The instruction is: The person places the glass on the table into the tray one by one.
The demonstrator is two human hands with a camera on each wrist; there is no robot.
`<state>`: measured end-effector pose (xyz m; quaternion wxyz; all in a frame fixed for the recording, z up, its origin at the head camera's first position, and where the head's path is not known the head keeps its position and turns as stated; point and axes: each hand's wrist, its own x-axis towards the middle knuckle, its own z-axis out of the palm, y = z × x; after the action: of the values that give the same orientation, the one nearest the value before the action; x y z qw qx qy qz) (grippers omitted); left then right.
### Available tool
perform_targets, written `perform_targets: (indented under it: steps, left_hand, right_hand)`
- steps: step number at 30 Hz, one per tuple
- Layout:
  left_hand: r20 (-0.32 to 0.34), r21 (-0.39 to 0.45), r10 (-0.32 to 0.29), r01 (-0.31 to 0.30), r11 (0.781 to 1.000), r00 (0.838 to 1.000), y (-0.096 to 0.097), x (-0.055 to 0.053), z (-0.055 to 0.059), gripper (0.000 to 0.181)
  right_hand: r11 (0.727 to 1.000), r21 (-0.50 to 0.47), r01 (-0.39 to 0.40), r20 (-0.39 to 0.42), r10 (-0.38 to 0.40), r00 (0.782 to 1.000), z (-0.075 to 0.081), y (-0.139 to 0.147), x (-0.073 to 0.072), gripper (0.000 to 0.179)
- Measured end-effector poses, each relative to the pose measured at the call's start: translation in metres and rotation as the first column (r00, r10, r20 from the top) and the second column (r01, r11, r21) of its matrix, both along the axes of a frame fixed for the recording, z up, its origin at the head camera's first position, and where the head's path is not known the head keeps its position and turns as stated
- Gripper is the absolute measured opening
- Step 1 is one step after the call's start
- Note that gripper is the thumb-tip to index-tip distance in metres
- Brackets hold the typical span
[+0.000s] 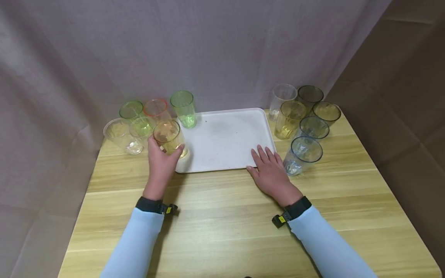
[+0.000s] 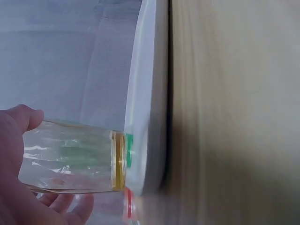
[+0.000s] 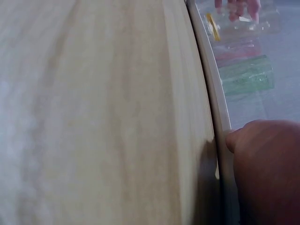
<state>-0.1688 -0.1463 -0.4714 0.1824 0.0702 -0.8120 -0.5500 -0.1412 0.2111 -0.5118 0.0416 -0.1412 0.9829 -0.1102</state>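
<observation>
While the left hand [image 1: 162,162] grips a see-through, amber-tinted round tumbler [image 1: 170,138], thumb on one side and fingers round the other, the right hand [image 1: 270,173] lies palm down, its fingers stretched over the near right corner of a shallow white rectangular tray [image 1: 226,143]. Only the head view lays out both ends of the wood-grained table [image 1: 222,216]. Left of the gripped tumbler I can make out a clear, colourless tumbler [image 1: 119,133], with a red-rimmed see-through tumbler [image 1: 158,112] behind; a tall green-tinted tumbler [image 1: 182,110] stands by the tray's far left corner. At the other end is a cluster in clear, grey, amber and blue tints, and its nearest member, a blue-rimmed see-through tumbler [image 1: 302,154], stands just beside the right hand. Neither wrist view takes in that cluster.

From the left wrist, what comes out instead is the amber tumbler's thick, deep-yellow base, close to the tray's raised rim; whether it touches the tray I can't tell. From the right wrist, low along the near side, I see the right thumb against the tray's edge, and beyond it the left fingertips across the amber tumbler's wall. So the amber tumbler is in the left hand, at the tray's left end, well apart from the right hand, which holds nothing.
</observation>
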Motion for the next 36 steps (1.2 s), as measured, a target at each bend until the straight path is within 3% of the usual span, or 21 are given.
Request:
perform_targets:
  steps: [10,20,25,36]
  left_hand:
    - [-0.018,-0.095,-0.009,0.007,0.996,1.0,0.015,-0.041,0.0,0.088]
    - [-0.036,-0.116,-0.014,0.009,0.993,0.999,0.016,-0.063,-0.003,0.089]
    - [-0.046,-0.127,-0.005,0.0,0.992,0.999,0.018,-0.068,-0.002,0.091]
    - [-0.009,-0.132,-0.002,0.001,0.991,1.0,0.019,-0.064,-0.007,0.09]
  right_hand:
    - [1.0,-0.004,-0.002,-0.004,0.002,1.0,0.0,-0.001,0.0,0.071]
    - [1.0,0.005,-0.004,0.001,0.004,1.0,0.001,0.0,0.0,0.071]
    - [1.0,0.006,-0.004,-0.003,0.004,1.0,0.002,0.0,0.0,0.07]
    - [1.0,0.017,-0.006,-0.007,0.007,1.0,-0.001,0.0,-0.002,0.07]
